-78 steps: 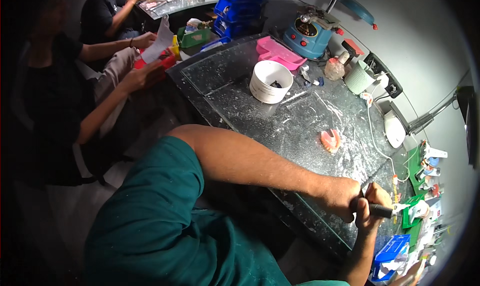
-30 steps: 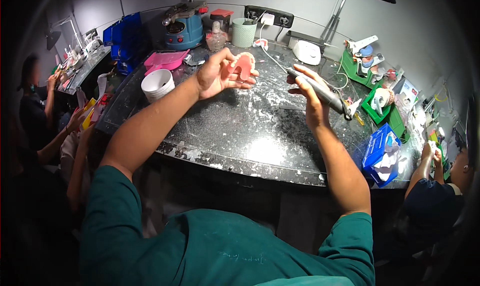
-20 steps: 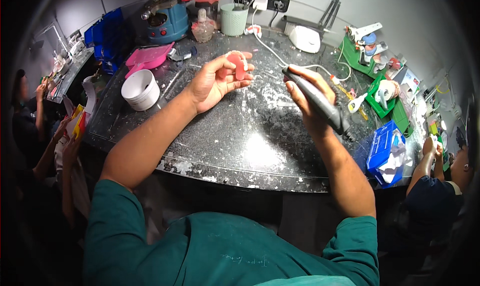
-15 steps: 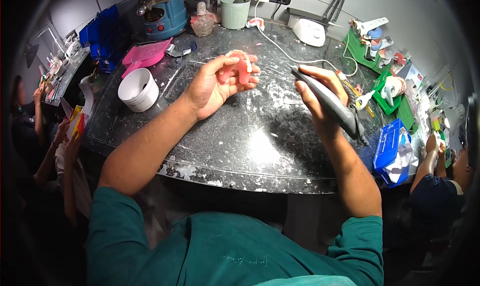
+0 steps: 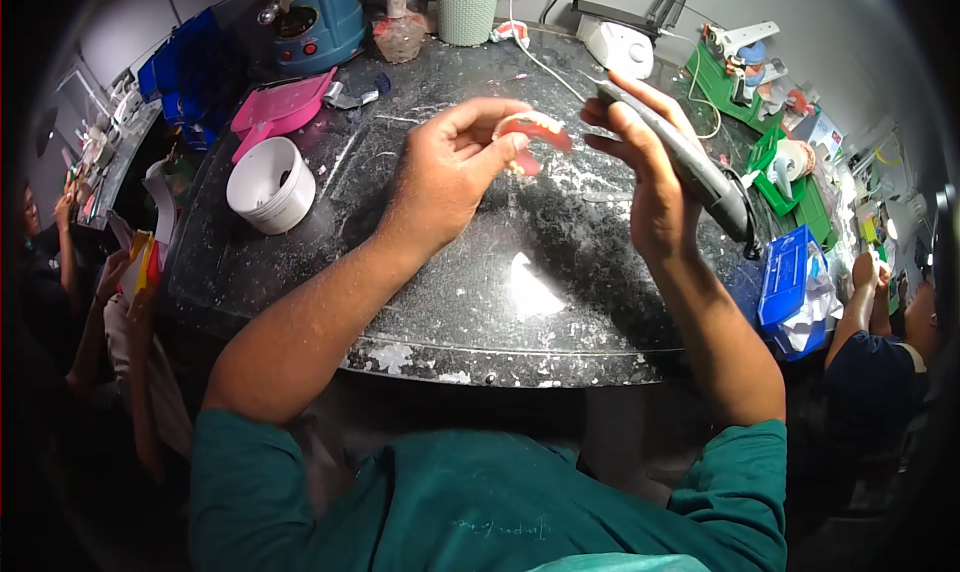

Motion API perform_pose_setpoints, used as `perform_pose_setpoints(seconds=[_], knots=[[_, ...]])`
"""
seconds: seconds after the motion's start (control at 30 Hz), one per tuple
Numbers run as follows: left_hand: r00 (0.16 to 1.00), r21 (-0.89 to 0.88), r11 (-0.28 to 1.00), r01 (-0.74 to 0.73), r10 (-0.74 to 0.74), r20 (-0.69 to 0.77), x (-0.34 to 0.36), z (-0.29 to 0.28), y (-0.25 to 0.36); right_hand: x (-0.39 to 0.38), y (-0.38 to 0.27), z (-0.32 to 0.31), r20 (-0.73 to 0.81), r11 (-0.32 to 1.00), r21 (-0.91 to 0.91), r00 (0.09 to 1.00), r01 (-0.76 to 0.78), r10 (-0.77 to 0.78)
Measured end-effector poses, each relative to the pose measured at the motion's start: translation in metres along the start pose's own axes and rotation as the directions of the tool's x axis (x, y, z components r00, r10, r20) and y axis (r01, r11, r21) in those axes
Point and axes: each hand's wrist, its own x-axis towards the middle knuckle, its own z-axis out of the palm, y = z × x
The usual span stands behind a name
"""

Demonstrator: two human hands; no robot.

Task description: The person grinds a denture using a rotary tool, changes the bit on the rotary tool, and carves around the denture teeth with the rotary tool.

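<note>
My left hand [image 5: 452,167] pinches a pink denture [image 5: 540,130] with pale teeth between thumb and fingers, above the middle of the bench. The denture is tilted, its curved arch toward my right hand, and my fingers cover part of it. In my right hand [image 5: 655,177] lies a dark grey rotary handpiece [image 5: 690,162], its thin tip pointing up and to the left. A gap separates the tip from the denture. The handpiece's rear end slopes down to the right, where a dark cord leaves it.
On the speckled dark bench [image 5: 430,312] stand a white tub [image 5: 272,187], a pink dustpan [image 5: 285,107], a blue machine [image 5: 318,32], a glass bottle [image 5: 398,32] and a green basket [image 5: 467,12]. A white control box [image 5: 617,47] is behind; blue bin [image 5: 790,287] right. Other people sit on both sides.
My left hand has turned over, tipping the denture and bringing it slightly right. My right hand has moved a little right and up with the handpiece, its fingers shifted. The view has shifted slightly.
</note>
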Motion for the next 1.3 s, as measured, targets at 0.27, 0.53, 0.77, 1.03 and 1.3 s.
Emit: perform_pose_setpoints(seconds=[0.27,0.53,0.77,1.03,1.3], knots=[[0.953,0.278,0.919,-0.278,0.3,-0.038,-0.004,0.005,0.002,-0.027,0.004,-0.015,0.097,0.812,-0.433,0.916,0.392,-0.39],[0.924,0.38,0.848,-0.37,0.379,0.055,-0.011,0.01,0.008,-0.03,-0.001,-0.013,0.295,0.793,-0.293,0.84,0.534,-0.456],[0.92,0.281,0.877,-0.389,0.352,0.174,-0.011,0.004,0.009,-0.03,-0.01,-0.016,0.298,0.827,-0.278,0.863,0.488,-0.409],[0.866,0.143,0.891,-0.431,0.364,0.342,-0.005,0.001,0.0,-0.034,-0.009,-0.015,0.279,0.873,-0.246,0.893,0.421,-0.353],[0.868,0.179,0.881,-0.439,0.364,0.338,-0.004,0.006,0.001,-0.038,-0.012,-0.015,0.257,0.907,-0.253,0.927,0.338,-0.274]])
